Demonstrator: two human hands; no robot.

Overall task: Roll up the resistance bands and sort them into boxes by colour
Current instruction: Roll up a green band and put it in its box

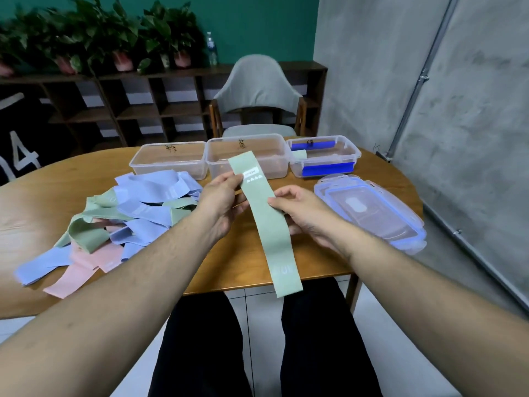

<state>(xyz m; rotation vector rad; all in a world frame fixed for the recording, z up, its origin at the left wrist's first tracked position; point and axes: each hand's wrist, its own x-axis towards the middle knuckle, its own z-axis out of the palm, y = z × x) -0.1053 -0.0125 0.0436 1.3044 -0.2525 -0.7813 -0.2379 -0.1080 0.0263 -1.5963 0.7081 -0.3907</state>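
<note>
While both hands hold it above the near edge of the wooden table, a sage-green resistance band stretches flat and unrolled, its far end raised in front of the middle box and its near end hanging past the table edge over the person's lap. The left hand pinches the band's left edge between thumb and curled fingers, just beside a white label printed on the band. The right hand grips the right edge lower down, thumb on top and fingers curled beneath.

Along the far edge stand three clear plastic boxes in a row, each touching its neighbour. The left box and the middle box each carry a dark handwritten mark on the far wall that is too small to read. The right box has blue clips, and a pale green roll shows inside it at its left wall.

Toward the left edge of the table lies a loose heap of bands in lilac-blue, sage green and pink, tangled over one another, with pink and blue ends reaching the near edge. Near the right edge sits a stack of clear lids with blue seals, well apart from the heap.

Beyond the table stands a grey upholstered chair.
</note>
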